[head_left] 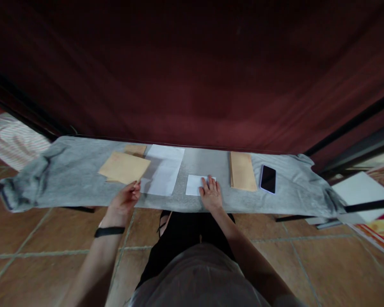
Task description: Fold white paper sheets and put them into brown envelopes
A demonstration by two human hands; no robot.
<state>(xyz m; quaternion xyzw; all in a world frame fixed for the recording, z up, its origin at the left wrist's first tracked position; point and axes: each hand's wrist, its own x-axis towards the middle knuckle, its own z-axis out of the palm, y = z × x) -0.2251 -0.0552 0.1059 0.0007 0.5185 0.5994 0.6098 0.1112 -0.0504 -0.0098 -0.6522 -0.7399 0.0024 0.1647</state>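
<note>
My left hand (127, 197) pinches the near right corner of a tan paper envelope (124, 166), which is raised a little above the cloth. Under and behind it, more tan envelopes (135, 150) show in part. My right hand (210, 192) lies with fingers spread on a small folded white paper (193, 185), pressing it to the grey cloth. Between the two hands are larger white sheets (165, 170) lying flat. To the right of my right hand sits a stack of tan envelopes (243, 171).
A phone (268, 179) with a dark screen lies right of the envelope stack. Grey cloth (294, 183) covers the narrow table. A dark red panel (192, 85) rises along its far edge. Striped fabric (16, 136) is at the left, a white board (360, 194) at the right.
</note>
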